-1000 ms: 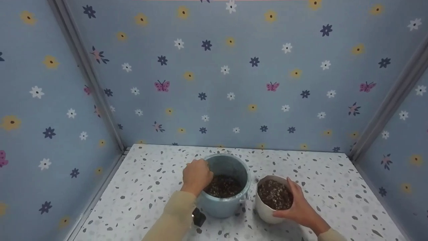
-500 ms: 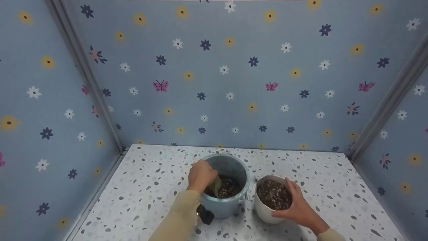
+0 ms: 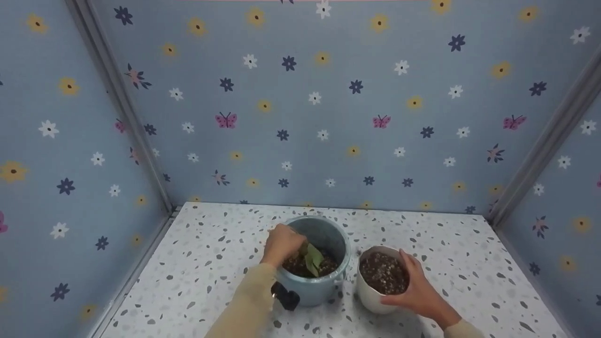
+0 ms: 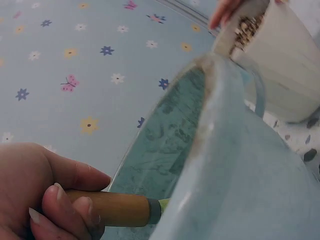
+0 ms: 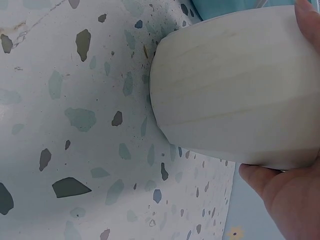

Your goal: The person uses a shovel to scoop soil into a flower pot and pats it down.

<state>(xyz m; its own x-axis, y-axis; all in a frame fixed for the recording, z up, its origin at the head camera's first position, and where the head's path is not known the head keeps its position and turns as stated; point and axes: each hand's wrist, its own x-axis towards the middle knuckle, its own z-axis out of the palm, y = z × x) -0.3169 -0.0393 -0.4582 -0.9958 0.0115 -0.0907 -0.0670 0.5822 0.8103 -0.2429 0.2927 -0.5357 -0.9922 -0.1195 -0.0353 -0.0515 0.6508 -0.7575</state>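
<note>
In the head view my left hand (image 3: 283, 244) reaches over the left rim of the blue pot (image 3: 310, 290), which has dark soil in its bottom. It grips a small garden trowel by its wooden handle (image 4: 122, 209), clearly seen in the left wrist view. The trowel's green blade (image 3: 313, 259) slants down to the soil inside the pot. My right hand (image 3: 420, 293) holds the white pot (image 3: 371, 300) from its right side, thumb at the near side and fingers along the far rim. Dark soil speckled with pale bits (image 3: 384, 273) fills the white pot near its top.
Both pots stand side by side on a white speckled table (image 3: 211, 263). Blue flowered walls (image 3: 300, 155) enclose it at the back and sides. Below my left sleeve, a black device (image 3: 285, 296) shows in front of the blue pot.
My left hand has moved right and turned inside the blue pot's rim, so the green trowel blade, hidden at first, now shows over the soil. My right hand keeps its hold on the white pot.
</note>
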